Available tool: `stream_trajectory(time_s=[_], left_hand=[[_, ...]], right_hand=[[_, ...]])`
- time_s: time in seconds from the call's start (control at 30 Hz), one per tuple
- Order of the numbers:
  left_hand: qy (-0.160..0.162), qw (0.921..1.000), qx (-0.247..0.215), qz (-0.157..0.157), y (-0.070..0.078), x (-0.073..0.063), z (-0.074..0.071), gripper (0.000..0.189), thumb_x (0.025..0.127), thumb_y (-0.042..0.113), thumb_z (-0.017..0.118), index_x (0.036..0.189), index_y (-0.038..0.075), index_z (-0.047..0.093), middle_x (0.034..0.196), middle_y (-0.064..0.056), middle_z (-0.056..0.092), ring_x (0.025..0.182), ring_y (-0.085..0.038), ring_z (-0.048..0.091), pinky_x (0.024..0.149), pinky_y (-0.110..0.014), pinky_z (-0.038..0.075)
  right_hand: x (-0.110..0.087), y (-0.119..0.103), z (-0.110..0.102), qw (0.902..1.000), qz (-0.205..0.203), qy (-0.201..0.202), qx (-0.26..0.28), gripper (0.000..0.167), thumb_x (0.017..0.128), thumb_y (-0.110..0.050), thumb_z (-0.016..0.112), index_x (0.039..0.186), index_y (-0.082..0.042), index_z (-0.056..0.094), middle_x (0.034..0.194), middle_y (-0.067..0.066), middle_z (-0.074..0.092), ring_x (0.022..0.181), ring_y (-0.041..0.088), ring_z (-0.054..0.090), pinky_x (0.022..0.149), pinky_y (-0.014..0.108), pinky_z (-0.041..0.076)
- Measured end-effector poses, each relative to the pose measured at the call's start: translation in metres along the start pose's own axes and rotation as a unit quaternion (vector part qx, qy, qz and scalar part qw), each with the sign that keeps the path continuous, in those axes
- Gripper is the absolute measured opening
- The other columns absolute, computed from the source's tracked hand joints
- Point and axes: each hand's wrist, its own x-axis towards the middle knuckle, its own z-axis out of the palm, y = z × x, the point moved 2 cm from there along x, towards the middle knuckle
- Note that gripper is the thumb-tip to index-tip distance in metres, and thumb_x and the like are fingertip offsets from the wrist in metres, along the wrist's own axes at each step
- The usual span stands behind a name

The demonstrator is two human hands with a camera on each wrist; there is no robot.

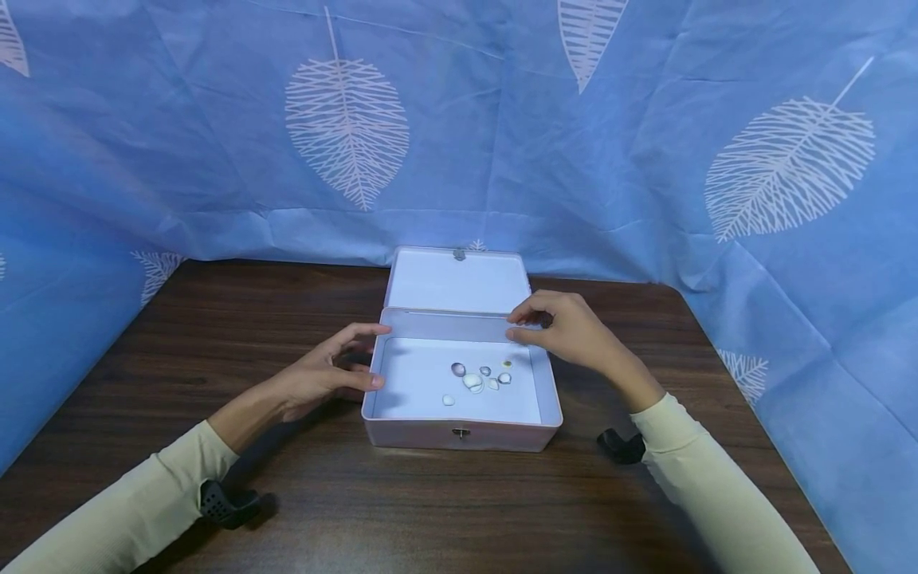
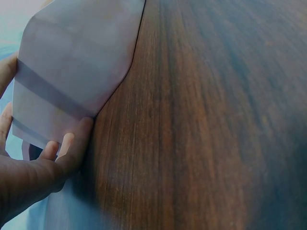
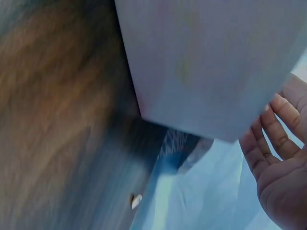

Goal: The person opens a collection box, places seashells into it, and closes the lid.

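A pale pinkish metal box (image 1: 459, 434) stands on the table with its lid (image 1: 459, 279) folded back and its clasp facing me. Several small seashells (image 1: 472, 383) lie on its white floor, mostly right of the middle. My left hand (image 1: 319, 371) holds the box's left side, thumb and index finger over the rim. In the left wrist view, other fingers (image 2: 79, 139) bear against the outer wall. Above the back right corner hovers my right hand (image 1: 562, 327), thumb and index finger bent with a gap between their tips. Nothing shows in that gap.
Dark wood tabletop (image 1: 301, 478) surrounds the box. A blue curtain (image 1: 502, 143) with white leaf prints hangs behind and along both sides. In the right wrist view, a small pale shell-like piece (image 3: 136, 201) lies on the table near its far edge.
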Motion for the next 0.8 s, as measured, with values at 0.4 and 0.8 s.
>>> stream_trajectory(time_s=[0.4, 0.8], left_hand=[[0.006, 0.9999, -0.005, -0.012, 0.001, 0.0, 0.0, 0.089, 0.098, 0.023, 0.089, 0.173, 0.028, 0.041, 0.177, -0.02, 0.023, 0.161, -0.045, 0.029, 0.117, -0.053, 0.053], [0.007, 0.9999, -0.005, -0.013, 0.002, 0.0, 0.001, 0.088, 0.098, 0.023, 0.089, 0.172, 0.028, 0.041, 0.177, -0.019, 0.024, 0.161, -0.044, 0.03, 0.118, -0.055, 0.054]], right_hand=[[-0.007, 0.036, -0.033, 0.997, 0.072, 0.024, -0.013, 0.025, 0.104, -0.034, 0.084, 0.119, -0.014, 0.085, 0.115, 0.008, 0.081, 0.105, 0.022, 0.074, 0.093, 0.038, 0.06], [-0.001, 0.09, -0.045, 0.9903, 0.134, 0.027, -0.024, 0.03, 0.105, -0.034, 0.083, 0.121, -0.009, 0.085, 0.113, 0.013, 0.082, 0.099, 0.023, 0.073, 0.084, 0.033, 0.057]])
